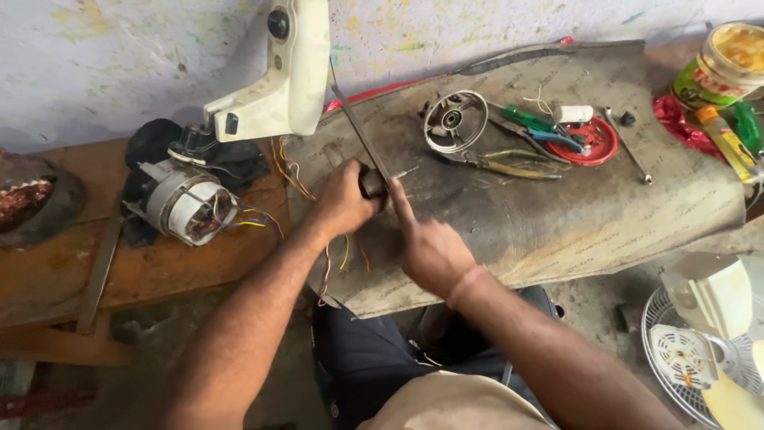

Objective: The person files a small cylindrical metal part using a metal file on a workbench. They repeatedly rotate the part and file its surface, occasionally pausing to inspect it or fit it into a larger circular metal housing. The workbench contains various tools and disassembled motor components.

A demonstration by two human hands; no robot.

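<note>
The fan lay in pieces on the bench (72, 279), so the stripping-down looked well along and nothing was back together. The left hand (341, 201) had its fingers closed round a small dark cylindrical part (371, 183), held just above the grey mat (557, 215). The right hand (430, 251) pressed a long thin metal rod (360, 131) against that part, fingers wrapped on the rod's lower end, forefinger stretched along it.

By count: one wound motor (191, 203) with loose coloured wires, one white housing (282, 76) above it, one round metal end cover (454, 121), one red lid (593, 143) with small bits, one green-handled screwdriver (527, 119), one pair of pliers (509, 165), one spanner (630, 151), one jar (726, 64), one fan guard (676, 350) at the right.
</note>
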